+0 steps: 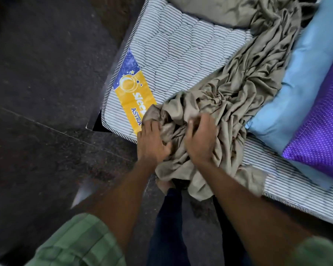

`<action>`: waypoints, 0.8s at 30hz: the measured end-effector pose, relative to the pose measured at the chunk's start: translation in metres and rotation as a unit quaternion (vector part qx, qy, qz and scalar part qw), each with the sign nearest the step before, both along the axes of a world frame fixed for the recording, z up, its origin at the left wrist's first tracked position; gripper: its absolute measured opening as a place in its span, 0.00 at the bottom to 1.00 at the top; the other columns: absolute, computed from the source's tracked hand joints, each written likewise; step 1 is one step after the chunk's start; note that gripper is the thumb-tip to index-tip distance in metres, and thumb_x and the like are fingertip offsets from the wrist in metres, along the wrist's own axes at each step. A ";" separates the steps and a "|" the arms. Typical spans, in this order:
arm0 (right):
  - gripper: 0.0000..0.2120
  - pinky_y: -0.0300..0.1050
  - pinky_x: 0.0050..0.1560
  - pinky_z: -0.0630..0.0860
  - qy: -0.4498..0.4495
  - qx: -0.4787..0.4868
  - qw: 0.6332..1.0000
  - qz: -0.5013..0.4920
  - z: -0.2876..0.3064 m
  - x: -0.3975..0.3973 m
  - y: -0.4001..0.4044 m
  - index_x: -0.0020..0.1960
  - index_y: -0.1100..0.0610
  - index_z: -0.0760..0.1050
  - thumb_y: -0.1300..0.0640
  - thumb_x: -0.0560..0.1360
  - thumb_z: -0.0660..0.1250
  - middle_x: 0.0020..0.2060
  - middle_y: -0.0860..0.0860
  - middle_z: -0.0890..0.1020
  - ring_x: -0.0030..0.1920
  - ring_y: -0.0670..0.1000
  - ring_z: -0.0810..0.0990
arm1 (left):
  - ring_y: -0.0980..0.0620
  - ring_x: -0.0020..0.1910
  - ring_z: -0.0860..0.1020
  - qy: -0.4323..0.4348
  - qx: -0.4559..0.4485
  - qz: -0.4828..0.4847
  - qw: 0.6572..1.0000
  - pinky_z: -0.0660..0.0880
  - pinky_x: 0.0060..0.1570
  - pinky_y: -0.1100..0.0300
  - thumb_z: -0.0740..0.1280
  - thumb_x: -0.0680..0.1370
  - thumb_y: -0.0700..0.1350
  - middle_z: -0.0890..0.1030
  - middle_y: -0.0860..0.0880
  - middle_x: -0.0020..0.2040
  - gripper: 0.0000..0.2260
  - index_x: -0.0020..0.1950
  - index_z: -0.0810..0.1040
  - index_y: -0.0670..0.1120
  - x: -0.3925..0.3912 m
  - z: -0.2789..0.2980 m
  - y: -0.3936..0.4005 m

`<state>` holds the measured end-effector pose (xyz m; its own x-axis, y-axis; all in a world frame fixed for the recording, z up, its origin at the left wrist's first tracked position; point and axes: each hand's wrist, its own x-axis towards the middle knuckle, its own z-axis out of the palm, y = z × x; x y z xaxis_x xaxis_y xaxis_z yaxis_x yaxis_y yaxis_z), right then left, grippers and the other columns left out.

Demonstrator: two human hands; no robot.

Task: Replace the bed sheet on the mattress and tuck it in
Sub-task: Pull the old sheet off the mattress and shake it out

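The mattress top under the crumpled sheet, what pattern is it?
Thin grey-and-white stripes, quilted mattress top, clearest in the head view.

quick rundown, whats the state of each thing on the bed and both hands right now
bed sheet: crumpled in a bunch, not spread or tucked
mattress: mostly bare, near corner uncovered
left hand: on the bunched sheet at the mattress edge
right hand: fingers closed in the sheet's folds
blue pillow: lying on the mattress beside the sheet
purple dotted pillow: lying against the blue pillow

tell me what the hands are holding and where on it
Both the left hand and the right hand grip the crumpled beige bed sheet at its bunched end near the mattress corner.
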<state>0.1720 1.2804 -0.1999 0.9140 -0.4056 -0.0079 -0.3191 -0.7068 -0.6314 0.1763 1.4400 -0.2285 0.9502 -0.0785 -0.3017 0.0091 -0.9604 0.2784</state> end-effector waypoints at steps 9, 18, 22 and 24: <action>0.31 0.57 0.62 0.71 0.237 -0.151 0.913 0.296 -0.057 -0.058 -0.031 0.70 0.50 0.70 0.57 0.68 0.73 0.64 0.53 0.73 0.64 0.59 0.70 | 0.42 0.62 0.76 0.035 0.080 -0.050 0.995 0.67 0.61 0.49 0.71 0.77 0.51 0.79 0.47 0.60 0.13 0.61 0.79 0.51 0.004 -0.008 -0.020; 0.17 0.53 0.67 0.76 0.104 0.302 0.928 -0.190 -0.042 0.065 -0.093 0.63 0.56 0.78 0.60 0.75 0.65 0.59 0.54 0.83 0.61 0.56 0.81 | 0.37 0.44 0.80 0.023 -0.205 0.206 0.957 0.61 0.37 0.54 0.60 0.86 0.49 0.84 0.38 0.45 0.16 0.51 0.82 0.41 0.010 -0.008 -0.030; 0.13 0.51 0.62 0.78 0.096 0.382 0.892 -0.223 -0.032 0.084 -0.086 0.62 0.61 0.76 0.58 0.80 0.63 0.59 0.60 0.82 0.60 0.61 0.81 | 0.36 0.46 0.80 0.028 -0.236 0.335 0.912 0.71 0.43 0.49 0.52 0.88 0.54 0.83 0.37 0.46 0.25 0.50 0.80 0.37 0.014 -0.005 -0.043; 0.18 0.49 0.56 0.79 0.143 0.393 0.882 -0.218 -0.041 0.086 -0.092 0.65 0.65 0.76 0.55 0.81 0.64 0.59 0.61 0.82 0.59 0.61 0.81 | 0.43 0.40 0.80 0.035 -0.287 0.349 0.892 0.72 0.39 0.51 0.50 0.87 0.58 0.82 0.44 0.39 0.27 0.44 0.80 0.43 0.009 0.000 -0.044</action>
